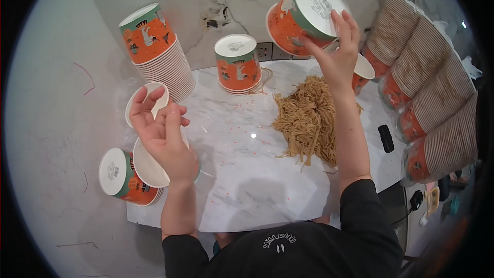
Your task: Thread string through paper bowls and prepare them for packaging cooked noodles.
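Note:
Raised at the far right of the table is my right hand [339, 51], its thumb and fingers gripping an upside-down orange and green paper tub [288, 28] near its white base. At the left, my left hand [162, 134] is open, fingers loosely bent and apart, with nothing visible in it. Behind and below that hand show a white-lined paper tub [149, 162] and another open tub [135, 104], partly hidden by it. A heap of tan yarn-like strands [306, 121] lies below my right hand, partly covered by my forearm.
A tall stack of upturned tubs [164, 62] stands at the far left, a short stack [237, 67] at the back middle, another tub [121, 175] near left. Bagged tub stacks [437, 103] line the right. A small black object [386, 139] lies beside them.

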The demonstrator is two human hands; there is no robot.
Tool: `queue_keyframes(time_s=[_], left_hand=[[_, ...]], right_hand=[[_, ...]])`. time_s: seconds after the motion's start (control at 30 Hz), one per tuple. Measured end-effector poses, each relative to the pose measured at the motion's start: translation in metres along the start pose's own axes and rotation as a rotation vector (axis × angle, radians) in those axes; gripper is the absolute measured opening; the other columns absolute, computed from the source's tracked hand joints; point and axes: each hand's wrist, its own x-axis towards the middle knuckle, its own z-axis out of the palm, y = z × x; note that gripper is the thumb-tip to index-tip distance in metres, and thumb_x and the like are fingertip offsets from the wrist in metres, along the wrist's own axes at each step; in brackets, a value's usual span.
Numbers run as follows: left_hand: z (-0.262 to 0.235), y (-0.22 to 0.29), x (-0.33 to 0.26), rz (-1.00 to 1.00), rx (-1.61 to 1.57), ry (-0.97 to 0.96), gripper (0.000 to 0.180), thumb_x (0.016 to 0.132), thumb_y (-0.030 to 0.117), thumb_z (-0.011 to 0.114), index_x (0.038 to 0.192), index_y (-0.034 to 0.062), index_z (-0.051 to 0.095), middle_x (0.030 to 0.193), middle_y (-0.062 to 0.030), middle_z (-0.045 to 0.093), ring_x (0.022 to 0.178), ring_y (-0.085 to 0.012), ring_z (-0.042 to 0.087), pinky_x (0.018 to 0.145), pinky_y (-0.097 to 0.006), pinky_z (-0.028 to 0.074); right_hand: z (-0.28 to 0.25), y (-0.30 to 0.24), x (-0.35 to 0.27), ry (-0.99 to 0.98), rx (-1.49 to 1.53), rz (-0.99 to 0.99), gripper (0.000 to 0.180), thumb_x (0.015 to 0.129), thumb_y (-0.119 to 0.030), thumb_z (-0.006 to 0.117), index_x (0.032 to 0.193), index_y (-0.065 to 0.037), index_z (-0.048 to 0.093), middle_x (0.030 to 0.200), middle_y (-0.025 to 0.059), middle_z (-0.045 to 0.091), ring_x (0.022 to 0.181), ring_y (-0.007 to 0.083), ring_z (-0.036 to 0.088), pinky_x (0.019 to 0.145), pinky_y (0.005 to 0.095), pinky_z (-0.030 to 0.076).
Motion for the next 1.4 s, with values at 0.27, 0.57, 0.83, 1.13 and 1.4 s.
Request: queue_keyframes(time_s=[0.27, 0.57, 0.83, 1.13, 1.4], left_hand=[[-0.002, 0.007, 0.006, 0.031, -0.102, 0.104, 0.048, 0.095, 0.001, 0.055, 0.140, -0.0005, 0.039, 0.133, -0.0140, 0.049, 0.073, -0.0066, 0.050, 0.066, -0.023, 0.043], [-0.005, 0.005, 0.004, 0.009, -0.214, 0.074, 0.046, 0.093, -0.003, 0.056, 0.136, 0.0012, 0.041, 0.129, -0.0123, 0.049, 0.075, -0.0071, 0.050, 0.064, -0.021, 0.039], [-0.004, 0.003, 0.003, -0.027, -0.188, 0.063, 0.047, 0.093, -0.002, 0.058, 0.136, 0.0033, 0.042, 0.134, -0.0134, 0.048, 0.073, -0.0058, 0.050, 0.062, -0.021, 0.039], [-0.002, 0.000, 0.002, -0.037, -0.187, 0.048, 0.046, 0.092, -0.001, 0.058, 0.135, 0.0034, 0.043, 0.133, -0.0127, 0.048, 0.082, -0.0072, 0.053, 0.063, -0.021, 0.041], [0.020, -0.094, -0.031, -0.512, -0.097, -0.289, 0.072, 0.089, -0.003, 0.060, 0.151, 0.0022, 0.023, 0.151, -0.0198, 0.037, 0.140, -0.0290, 0.039, 0.117, -0.042, 0.032]], right_hand=[[0.061, -0.009, -0.004, -0.218, 0.127, 0.116, 0.061, 0.067, -0.034, 0.092, 0.111, -0.002, 0.066, 0.116, 0.0156, 0.062, 0.104, 0.0302, 0.065, 0.089, 0.0402, 0.053], [0.146, -0.032, -0.029, -0.464, 0.015, 0.058, 0.059, 0.065, -0.032, 0.091, 0.113, -0.005, 0.070, 0.119, 0.0124, 0.062, 0.106, 0.0316, 0.065, 0.088, 0.0418, 0.055], [0.154, -0.039, -0.068, -0.669, -0.116, 0.149, 0.055, 0.065, -0.027, 0.091, 0.108, -0.002, 0.069, 0.115, 0.0126, 0.061, 0.107, 0.0323, 0.063, 0.088, 0.0437, 0.054], [0.150, -0.035, -0.063, -0.625, -0.059, 0.137, 0.058, 0.061, -0.028, 0.092, 0.106, -0.001, 0.068, 0.113, 0.0136, 0.061, 0.104, 0.0337, 0.063, 0.086, 0.0433, 0.055], [0.134, -0.054, -0.054, -0.639, -0.169, 0.185, 0.058, 0.061, -0.031, 0.092, 0.107, -0.003, 0.070, 0.115, 0.0105, 0.062, 0.102, 0.0304, 0.066, 0.083, 0.0426, 0.056]])
